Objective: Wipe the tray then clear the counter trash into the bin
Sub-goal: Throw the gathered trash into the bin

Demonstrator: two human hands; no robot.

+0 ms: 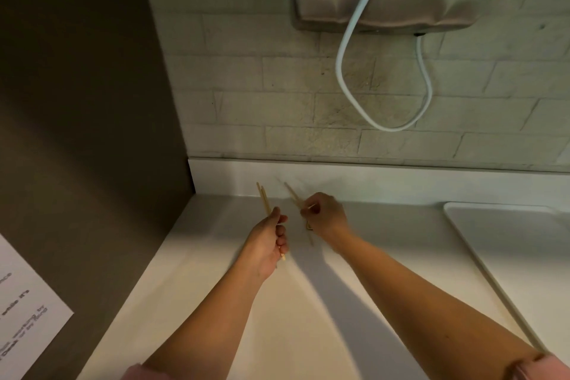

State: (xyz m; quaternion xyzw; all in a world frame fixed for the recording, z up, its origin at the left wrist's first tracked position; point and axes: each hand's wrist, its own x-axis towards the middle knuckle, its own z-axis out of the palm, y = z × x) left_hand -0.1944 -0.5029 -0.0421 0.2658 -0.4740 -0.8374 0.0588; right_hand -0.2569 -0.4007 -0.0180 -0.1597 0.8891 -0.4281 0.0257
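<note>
Since the trash is already lifted off the counter (216, 302), it now sits in the hands, over the far-left part by the corner. Left hand (271, 237) has fingers (282, 237) curled round a stick pair (263, 199), long axis near-to-far w/ far tips leaning a bit left and near ends poking out below the fist. Right hand (325, 219), just right of it and not touching, pinches more sticks (293, 193), axis slanting far-left to near-right. Tray (509, 241) lies well to the right and looks bare; right hand is nearer it. Bin isn't in view, so which way to carry can't be told. Right-hand sticks are motion-blurred, count unclear, as is a small dark bit under that fist. Tray is cut off at the right edge.
</note>
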